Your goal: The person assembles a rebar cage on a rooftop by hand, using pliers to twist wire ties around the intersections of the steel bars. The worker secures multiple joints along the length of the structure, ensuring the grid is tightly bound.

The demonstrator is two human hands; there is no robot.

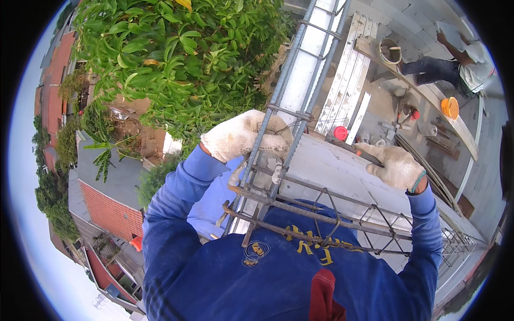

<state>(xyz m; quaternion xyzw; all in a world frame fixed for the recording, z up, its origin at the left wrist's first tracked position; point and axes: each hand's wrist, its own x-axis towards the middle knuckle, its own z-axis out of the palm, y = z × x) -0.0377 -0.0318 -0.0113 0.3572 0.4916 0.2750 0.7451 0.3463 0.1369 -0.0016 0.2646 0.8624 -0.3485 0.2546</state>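
My left hand [249, 136], in a white knit glove, is closed around a long bar of the steel rebar cage [305, 64] at the stirrup beside my fingers. A thin wire shows near those fingertips; whether they also pinch it I cannot tell. To the right, my gloved right hand [396, 167] grips the dark handles of what look like pincers [365, 155]. Their head points left toward the cage, a short way from my left hand. A second, lattice-like rebar cage [342, 220] crosses in front of my chest and meets the first one.
A pale block wall [326, 171] runs below the cages. Far down right, a person [466, 69] stands near a plank [428, 96] with a bucket [390, 51] and an orange bucket [450, 107]. Leafy branches [187, 59] crowd the left; roofs [107, 166] lie far below.
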